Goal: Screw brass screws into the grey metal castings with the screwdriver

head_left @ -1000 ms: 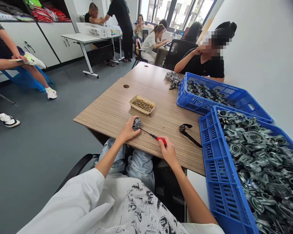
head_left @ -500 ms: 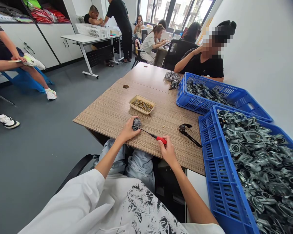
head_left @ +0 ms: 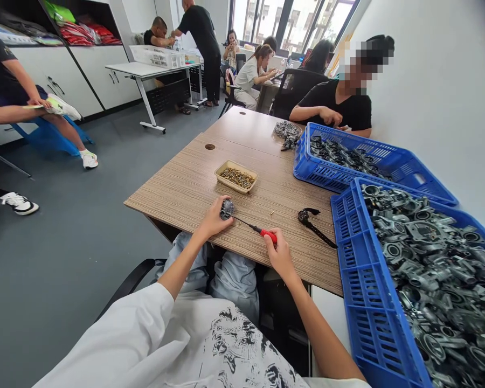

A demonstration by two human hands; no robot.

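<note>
My left hand (head_left: 215,220) is closed around a small grey metal casting (head_left: 227,209) near the table's front edge. In my right hand (head_left: 281,250) is a screwdriver (head_left: 268,234) with a red and black handle. Its thin shaft points left, and the tip reaches the casting; the exact contact point is too small to make out. Just beyond the casting stands a beige tray (head_left: 217,175) holding many small brass-coloured and dark screws. A tiny brass-coloured piece (head_left: 271,212) lies loose on the wood, right of the casting.
A black wristwatch (head_left: 304,216) lies right of my right hand. Blue crates of metal castings, a near one (head_left: 358,302) and a farther one (head_left: 301,167), line the right side. Across the table (head_left: 173,188) sits a person in black (head_left: 358,110). Other people are farther back.
The view has shifted slightly. The person across the table has lowered a hand from the head to the front. My hands keep the same hold on the casting and the screwdriver.
</note>
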